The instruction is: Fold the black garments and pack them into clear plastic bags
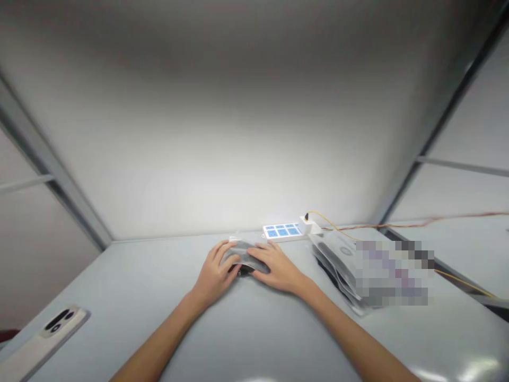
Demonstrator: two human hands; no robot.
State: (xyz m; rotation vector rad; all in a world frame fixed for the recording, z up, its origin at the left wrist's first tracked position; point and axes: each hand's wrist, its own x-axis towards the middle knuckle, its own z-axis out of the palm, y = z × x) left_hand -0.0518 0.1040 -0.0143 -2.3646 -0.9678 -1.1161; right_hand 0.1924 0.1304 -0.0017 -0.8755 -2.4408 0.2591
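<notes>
Now left hand (215, 269) and right hand (277, 266) both grip the plastic bag (239, 251) over the counter (246, 329), near the power strip (283, 232); slick film could slip if either pinch slackens, letting the dark item (245, 270) slide.

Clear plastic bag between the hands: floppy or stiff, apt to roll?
The bag probably flops at its edges, since the film looks thin and see-through. Its middle may be stiffer, as something dark shows in or under it. Rolling seems unlikely: it looks flattish between left hand and right hand.
</notes>
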